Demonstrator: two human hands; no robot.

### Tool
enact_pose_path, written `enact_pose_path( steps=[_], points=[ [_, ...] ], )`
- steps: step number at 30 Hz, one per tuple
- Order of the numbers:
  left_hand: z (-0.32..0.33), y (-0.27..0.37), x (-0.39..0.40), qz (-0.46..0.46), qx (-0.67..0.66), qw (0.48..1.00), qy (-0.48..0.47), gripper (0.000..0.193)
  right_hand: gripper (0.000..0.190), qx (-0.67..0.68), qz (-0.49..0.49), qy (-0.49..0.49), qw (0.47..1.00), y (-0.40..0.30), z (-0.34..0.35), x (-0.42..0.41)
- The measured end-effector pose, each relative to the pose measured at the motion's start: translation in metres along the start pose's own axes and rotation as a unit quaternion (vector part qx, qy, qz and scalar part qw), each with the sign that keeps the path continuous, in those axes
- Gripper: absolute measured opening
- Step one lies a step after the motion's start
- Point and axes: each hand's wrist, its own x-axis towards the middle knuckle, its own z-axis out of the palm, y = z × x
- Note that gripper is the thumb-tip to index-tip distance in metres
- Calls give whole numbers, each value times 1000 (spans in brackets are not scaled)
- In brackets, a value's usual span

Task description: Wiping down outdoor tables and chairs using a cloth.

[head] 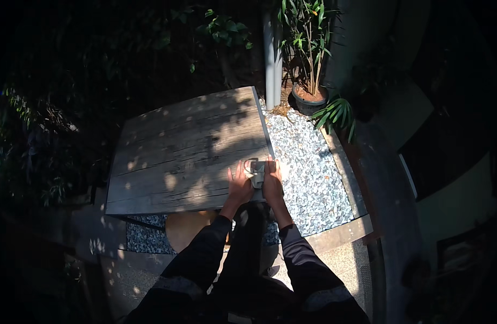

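A wooden-topped table (183, 154) with a dark edge stands before me, dappled with sun and shade. At its near right corner lies a small, pale, crumpled item (256, 175), perhaps a cloth, with a dark patch at its upper side that I cannot make out. My left hand (240, 187) rests against the left side of this item, fingers spread. On its other side, my right hand (272, 180) lies along the table's right edge, fingers pointing away from me. Whether either hand grips the item cannot be told.
Pale gravel (313, 178) lies right of the table, bordered by a stone kerb (341, 237). Beyond stand grey pipes (269, 65) and a potted plant (309, 104). A round wooden seat (183, 231) is partly under the near table edge.
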Motion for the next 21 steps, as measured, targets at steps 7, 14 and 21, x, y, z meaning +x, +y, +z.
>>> enact_pose_path(
  steps=[7,14,21],
  points=[
    [-6,10,83,-43,-67,991,-106,65,55,-96,-127,28,987,78,32,118],
    [14,-16,175,-120,-91,977,-151,60,57,-108,-177,15,978,84,59,233],
    [21,-36,250,-147,-130,969,-148,61,60,-114,-81,-83,987,77,86,377]
  ],
)
